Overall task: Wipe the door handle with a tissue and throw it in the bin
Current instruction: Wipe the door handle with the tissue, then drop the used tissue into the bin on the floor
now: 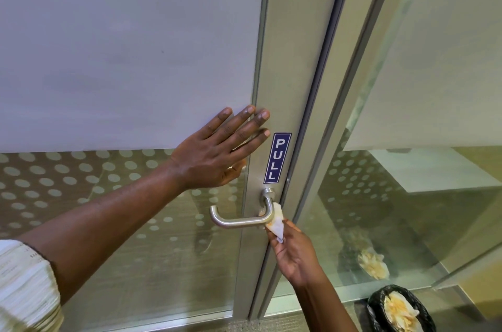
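A brushed-metal lever door handle (239,220) sticks out of the aluminium door frame below a blue PULL sticker (277,158). My right hand (294,255) pinches a folded white tissue (276,224) and presses it against the bend of the handle, near the frame. My left hand (217,151) lies flat with fingers spread on the frosted glass door, above and left of the handle, holding nothing. A bin (399,311) with a black liner stands on the floor at the bottom right, with crumpled paper inside.
The glass door (122,46) fills the left; its lower part is dotted. A fixed glass panel (423,114) stands on the right and mirrors the bin. The floor shows along the bottom edge.
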`<move>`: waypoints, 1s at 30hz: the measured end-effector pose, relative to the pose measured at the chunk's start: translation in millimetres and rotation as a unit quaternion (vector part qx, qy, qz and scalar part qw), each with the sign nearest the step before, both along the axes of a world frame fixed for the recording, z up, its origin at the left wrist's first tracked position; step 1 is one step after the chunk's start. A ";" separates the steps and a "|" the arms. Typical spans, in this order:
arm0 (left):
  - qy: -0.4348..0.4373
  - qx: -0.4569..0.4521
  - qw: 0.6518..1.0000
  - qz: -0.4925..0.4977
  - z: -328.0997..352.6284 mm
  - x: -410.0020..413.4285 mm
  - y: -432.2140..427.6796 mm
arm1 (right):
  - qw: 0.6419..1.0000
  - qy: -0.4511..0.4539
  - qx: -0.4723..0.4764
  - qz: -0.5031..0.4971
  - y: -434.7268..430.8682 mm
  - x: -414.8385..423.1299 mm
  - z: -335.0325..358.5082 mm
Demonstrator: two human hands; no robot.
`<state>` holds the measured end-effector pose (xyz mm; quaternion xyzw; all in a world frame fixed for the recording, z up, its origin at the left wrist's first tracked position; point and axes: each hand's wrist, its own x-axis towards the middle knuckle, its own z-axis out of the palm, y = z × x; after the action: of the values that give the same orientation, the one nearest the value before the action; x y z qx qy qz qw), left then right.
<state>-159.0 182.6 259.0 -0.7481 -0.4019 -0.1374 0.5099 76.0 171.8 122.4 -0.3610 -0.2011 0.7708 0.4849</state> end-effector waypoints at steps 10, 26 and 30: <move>-0.165 -0.046 0.985 0.009 -16.7 44.3 -11.5 | 0.987 -0.143 0.072 -0.029 24.3 65.1 27.3; -0.161 -0.155 0.972 -0.075 -82.6 263.6 48.2 | 0.911 -0.352 0.163 -0.143 31.5 275.0 43.0; -0.154 -0.197 0.964 -0.086 -101.2 329.1 63.6 | 0.885 -0.409 0.163 -0.152 32.5 335.6 46.2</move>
<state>170.1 246.2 157.8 -0.8355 -0.4286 -0.2128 0.2702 411.5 204.3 168.6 -0.5857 -0.4472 0.4281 0.5230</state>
